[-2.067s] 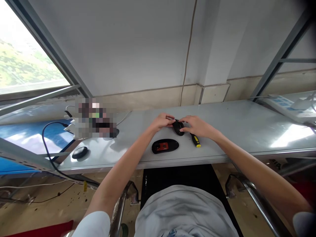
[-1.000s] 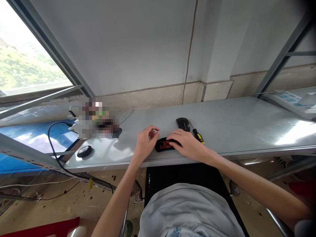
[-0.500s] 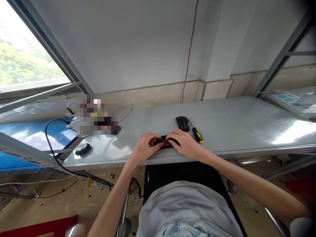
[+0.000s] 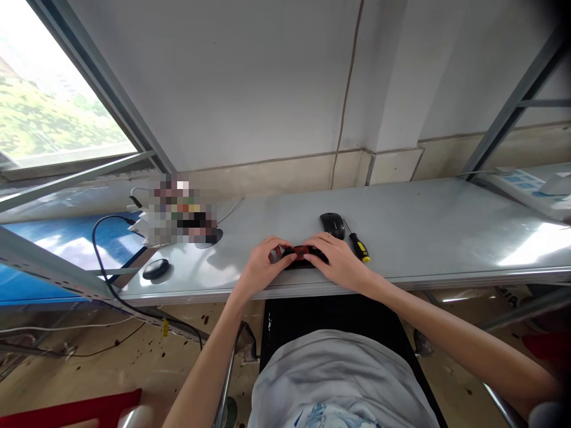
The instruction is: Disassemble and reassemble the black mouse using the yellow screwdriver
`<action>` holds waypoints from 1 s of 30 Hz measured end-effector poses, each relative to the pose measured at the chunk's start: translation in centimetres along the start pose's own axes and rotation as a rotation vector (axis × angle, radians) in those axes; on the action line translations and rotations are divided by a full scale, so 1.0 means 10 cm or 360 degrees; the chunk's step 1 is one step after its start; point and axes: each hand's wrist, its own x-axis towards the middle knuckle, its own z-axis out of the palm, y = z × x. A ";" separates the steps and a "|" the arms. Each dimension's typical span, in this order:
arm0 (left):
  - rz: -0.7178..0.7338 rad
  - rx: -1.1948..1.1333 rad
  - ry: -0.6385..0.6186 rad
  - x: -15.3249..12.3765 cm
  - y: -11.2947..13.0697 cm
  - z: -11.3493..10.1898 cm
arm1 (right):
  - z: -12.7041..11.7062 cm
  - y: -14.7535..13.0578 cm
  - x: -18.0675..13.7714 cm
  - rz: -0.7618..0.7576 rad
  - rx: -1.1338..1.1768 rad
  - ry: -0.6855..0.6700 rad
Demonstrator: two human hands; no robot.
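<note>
Both hands meet on a black mouse base with a red circuit board (image 4: 301,254), which lies on the grey metal table (image 4: 423,238) near its front edge. My left hand (image 4: 263,264) grips its left end with curled fingers. My right hand (image 4: 336,258) covers its right end, fingers bent over it. Just behind my right hand lie the black mouse top cover (image 4: 332,224) and a screwdriver with a black and yellow handle (image 4: 359,246).
A second black mouse shell (image 4: 155,268) lies at the table's left end beside a black cable (image 4: 107,261). A blurred pile of small items (image 4: 181,217) sits behind it. A window is at the left. Metal chair arms (image 4: 232,368) flank my lap.
My hands left the mouse top cover at the back and came to the base with the red board. First my right hand reached it, then my left closed on its left end.
</note>
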 end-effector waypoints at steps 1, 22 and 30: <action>0.0008 -0.0013 0.0012 0.00 0.00 0.00 | 0.00 0.00 0.00 0.0002 -0.0016 0.0027; 0.0053 -0.0084 0.0027 -0.02 0.02 -0.01 | 0.00 0.03 -0.02 0.0076 -0.0015 0.0056; 0.0077 -0.0079 0.0049 -0.02 0.02 -0.01 | 0.01 0.03 -0.03 0.0066 -0.0030 0.0041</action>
